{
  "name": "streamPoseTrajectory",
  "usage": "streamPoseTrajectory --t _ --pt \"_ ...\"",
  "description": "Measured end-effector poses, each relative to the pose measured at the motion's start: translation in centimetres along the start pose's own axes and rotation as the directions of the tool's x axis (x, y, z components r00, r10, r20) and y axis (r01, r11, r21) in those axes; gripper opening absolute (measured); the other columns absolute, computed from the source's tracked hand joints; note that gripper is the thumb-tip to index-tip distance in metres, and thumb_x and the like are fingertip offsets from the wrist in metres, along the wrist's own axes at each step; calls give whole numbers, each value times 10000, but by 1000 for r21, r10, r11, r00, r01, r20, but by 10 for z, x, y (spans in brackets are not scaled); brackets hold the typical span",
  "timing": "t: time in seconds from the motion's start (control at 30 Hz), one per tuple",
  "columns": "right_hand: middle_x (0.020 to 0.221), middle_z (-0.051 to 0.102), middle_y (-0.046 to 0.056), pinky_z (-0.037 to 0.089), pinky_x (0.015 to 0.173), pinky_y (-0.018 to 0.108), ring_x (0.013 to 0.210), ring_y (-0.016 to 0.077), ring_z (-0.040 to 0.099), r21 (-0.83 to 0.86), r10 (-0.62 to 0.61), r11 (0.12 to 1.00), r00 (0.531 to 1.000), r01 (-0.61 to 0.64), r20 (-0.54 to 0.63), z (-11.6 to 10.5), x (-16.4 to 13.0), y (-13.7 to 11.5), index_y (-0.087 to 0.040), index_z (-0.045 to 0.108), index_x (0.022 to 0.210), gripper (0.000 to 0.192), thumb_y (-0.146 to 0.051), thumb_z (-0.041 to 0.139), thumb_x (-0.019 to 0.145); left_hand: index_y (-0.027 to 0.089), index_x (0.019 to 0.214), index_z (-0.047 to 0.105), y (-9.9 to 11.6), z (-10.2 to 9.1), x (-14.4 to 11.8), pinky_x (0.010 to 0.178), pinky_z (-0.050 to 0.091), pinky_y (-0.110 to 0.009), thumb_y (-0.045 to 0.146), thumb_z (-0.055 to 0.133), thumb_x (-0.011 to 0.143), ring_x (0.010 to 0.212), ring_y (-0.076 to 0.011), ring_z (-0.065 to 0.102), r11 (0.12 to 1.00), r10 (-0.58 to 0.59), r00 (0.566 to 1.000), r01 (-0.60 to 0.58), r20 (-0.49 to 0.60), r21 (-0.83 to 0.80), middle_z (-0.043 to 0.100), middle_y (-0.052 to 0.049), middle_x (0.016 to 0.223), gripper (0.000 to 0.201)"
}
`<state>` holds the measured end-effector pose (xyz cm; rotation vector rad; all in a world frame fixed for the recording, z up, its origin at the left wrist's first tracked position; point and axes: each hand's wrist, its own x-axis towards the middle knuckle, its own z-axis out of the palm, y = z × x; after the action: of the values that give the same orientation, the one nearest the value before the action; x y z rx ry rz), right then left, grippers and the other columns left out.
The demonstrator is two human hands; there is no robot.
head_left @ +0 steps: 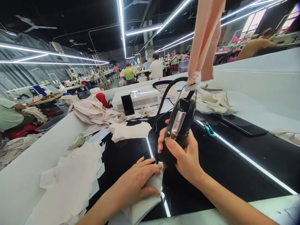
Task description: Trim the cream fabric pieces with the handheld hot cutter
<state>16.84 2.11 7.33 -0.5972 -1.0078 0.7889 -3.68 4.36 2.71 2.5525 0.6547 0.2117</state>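
Note:
My right hand (191,157) is wrapped round a black corded power tool (184,109), with the thumb across its front near a silver panel. The tool is upright and slightly tilted, its lower tip close to the edge of a cream fabric stack (142,209). Flat on that stack lies my left hand (138,178), fingers stretched out and pressing down. Pink cloth strips (203,40) hang from above, knotted at the top of the tool beside its black cable (164,100). Whether the tip touches the fabric I cannot tell.
Cut cream pieces (70,178) lie at left, a fabric heap (93,109) behind them. A white vented box (140,95), a phone (127,104), teal-handled snips (209,129) and a black tray (243,125) stand or lie further back on the glossy black tabletop (229,165). White side walls enclose it.

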Motion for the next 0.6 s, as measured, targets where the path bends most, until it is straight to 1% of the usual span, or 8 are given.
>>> streamPoseTrajectory --t 0.13,0.27,0.33,0.5,0.6 --pt "796 695 -54 598 537 245 574 115 641 9 14 1000 1000 -14 14 1 -3 2 -262 614 982 254 -302 850 894 258 1299 656 5 -9 3 1348 244 -793 345 900 990 1672 -372 417 997 -72 994 74 77 -18 687 -85 1578 403" --pt "801 684 -51 577 543 248 577 117 631 8 44 999 999 -44 26 1 -7 4 -265 617 976 261 -322 861 903 253 1208 668 13 -19 6 1367 146 -793 302 907 985 1695 -383 367 987 -158 974 162 162 -11 701 -82 1551 330" --pt "800 676 -51 569 542 250 579 119 625 1 65 998 998 -65 22 2 -8 5 -265 618 966 261 -330 863 901 250 1185 666 15 -21 6 1373 121 -784 295 912 979 1694 -376 370 982 -184 968 188 170 -8 718 -74 1520 324" --pt "806 670 -43 565 561 268 606 135 632 -11 72 997 997 -72 20 2 -12 4 -265 624 957 261 -339 866 895 256 1183 671 15 -20 5 1379 89 -769 316 929 963 1682 -355 395 979 -197 967 201 164 -12 742 -60 1466 344" --pt "817 692 -39 579 581 272 615 135 645 -21 50 999 998 -50 22 2 -13 4 -264 640 969 249 -329 868 893 259 1173 675 15 -20 6 1375 93 -775 328 941 952 1671 -355 413 979 -194 968 200 159 -24 721 -63 1507 353"
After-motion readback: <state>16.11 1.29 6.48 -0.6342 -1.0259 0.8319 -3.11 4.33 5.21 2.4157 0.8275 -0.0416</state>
